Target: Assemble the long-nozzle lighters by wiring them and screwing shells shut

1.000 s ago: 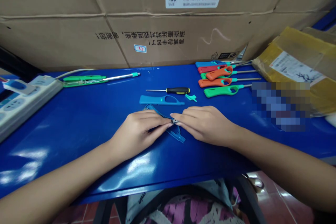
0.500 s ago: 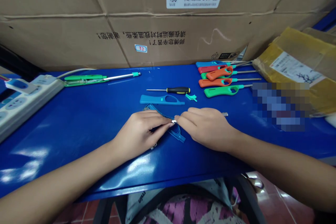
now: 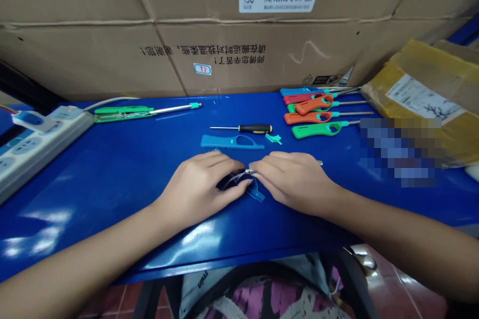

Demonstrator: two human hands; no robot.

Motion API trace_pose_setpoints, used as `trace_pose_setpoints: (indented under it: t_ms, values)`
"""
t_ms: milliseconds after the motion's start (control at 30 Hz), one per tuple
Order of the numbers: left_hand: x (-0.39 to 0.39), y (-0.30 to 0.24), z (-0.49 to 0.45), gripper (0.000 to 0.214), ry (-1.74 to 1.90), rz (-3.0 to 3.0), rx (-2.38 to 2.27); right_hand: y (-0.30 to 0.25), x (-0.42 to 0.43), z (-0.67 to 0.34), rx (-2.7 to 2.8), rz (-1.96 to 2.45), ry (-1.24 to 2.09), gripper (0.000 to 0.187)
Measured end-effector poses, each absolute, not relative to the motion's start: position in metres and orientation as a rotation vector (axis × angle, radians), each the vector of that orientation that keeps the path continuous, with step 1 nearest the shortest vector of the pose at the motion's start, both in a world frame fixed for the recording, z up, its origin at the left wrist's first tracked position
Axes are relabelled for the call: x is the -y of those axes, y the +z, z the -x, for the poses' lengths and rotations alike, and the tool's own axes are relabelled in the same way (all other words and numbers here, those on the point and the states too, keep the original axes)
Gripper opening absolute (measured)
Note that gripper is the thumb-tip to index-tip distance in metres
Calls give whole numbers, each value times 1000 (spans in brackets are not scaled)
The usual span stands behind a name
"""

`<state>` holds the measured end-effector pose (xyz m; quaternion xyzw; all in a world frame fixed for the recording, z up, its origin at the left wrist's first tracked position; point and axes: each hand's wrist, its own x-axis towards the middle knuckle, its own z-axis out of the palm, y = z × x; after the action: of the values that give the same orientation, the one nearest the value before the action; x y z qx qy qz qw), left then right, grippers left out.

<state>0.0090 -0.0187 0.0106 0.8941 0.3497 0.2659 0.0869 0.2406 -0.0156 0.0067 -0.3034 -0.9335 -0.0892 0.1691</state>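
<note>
My right hand (image 3: 294, 179) is closed around a thin metal lighter tube (image 3: 248, 171); its near end shows at the fingertips and its far end sticks out beyond the knuckles. Pale thin wires (image 3: 235, 178) run from the near end under my left hand (image 3: 200, 184). That hand's thumb stands apart from its curled fingers, and the fingertips are close to the tube end. Beneath both hands lies a blue lighter shell half (image 3: 256, 193), mostly covered. Another blue lighter shell half (image 3: 230, 142) rests just behind them, beside a small turquoise plastic piece (image 3: 273, 138).
A black-and-yellow screwdriver (image 3: 255, 128) lies behind the shell. Several coloured lighters (image 3: 316, 130) are grouped at the back right near a taped package (image 3: 419, 92). An opened green lighter (image 3: 125, 112) and a power strip (image 3: 41, 144) are on the left. A big cardboard box (image 3: 213, 35) stands behind.
My left thumb has come away from the index finger and dropped lower, letting go of the tube end and exposing the wires. My right hand stays nearly still.
</note>
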Motion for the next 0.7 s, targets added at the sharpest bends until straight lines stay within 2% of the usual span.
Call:
trace_pose_setpoints:
  t_ms: [333, 700]
  values:
    - [14, 13, -5, 15, 754, -2683, -960, 6, 13, -245, 2600, 924, -158, 18]
    - [12, 8, -6, 14, 763, -2759, -914, 7, 14, -243, 2618, 924, -199, 16]
